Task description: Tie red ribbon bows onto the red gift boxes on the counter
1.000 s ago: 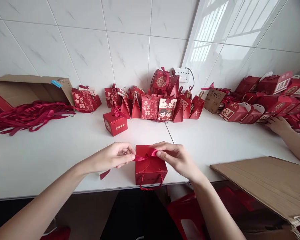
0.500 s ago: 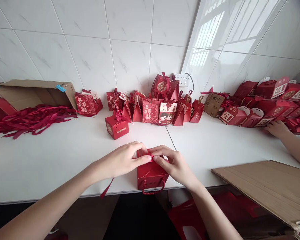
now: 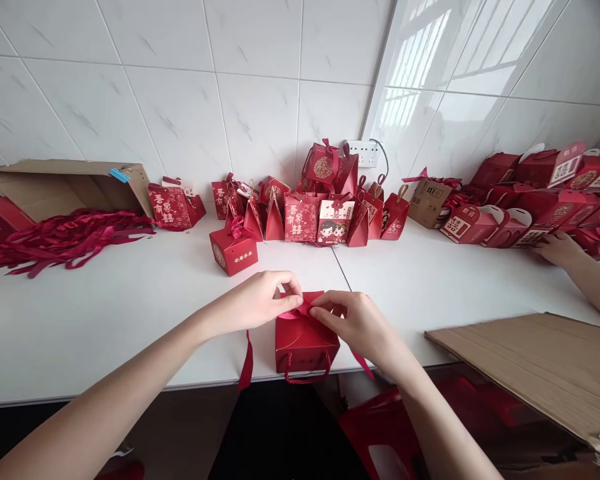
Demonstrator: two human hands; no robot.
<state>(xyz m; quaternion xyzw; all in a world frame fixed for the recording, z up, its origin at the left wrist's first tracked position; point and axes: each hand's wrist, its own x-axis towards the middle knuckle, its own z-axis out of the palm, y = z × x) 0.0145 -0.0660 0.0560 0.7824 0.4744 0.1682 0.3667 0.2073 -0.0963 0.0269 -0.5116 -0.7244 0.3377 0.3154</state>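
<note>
A red gift box (image 3: pixel 307 343) with a twisted rope handle (image 3: pixel 307 380) hanging on its near side stands at the table's front edge. Across its top lies a red ribbon (image 3: pixel 304 310), looped in a bow shape. My left hand (image 3: pixel 275 297) pinches the ribbon's left part between thumb and finger. On the right part, my right hand (image 3: pixel 347 320) does the same, its fingertips bent over the lid. Loose ribbon tails hang down on both sides of the box. Just behind stands another red box (image 3: pixel 234 253) with a bow on top.
Several decorated red boxes (image 3: pixel 301 220) line the wall. At left a ribbon pile (image 3: pixel 70 240) lies before an open carton (image 3: pixel 75 177). Stacked boxes (image 3: pixel 545 213) stand at right, where another person's hand (image 3: pixel 560 248) rests. A cardboard sheet (image 3: pixel 530 373) juts over the front right edge.
My hands have drawn slightly apart, and the ribbon between them now shows as a bow. A ribbon tail has come into view at the right. The view has shifted slightly.
</note>
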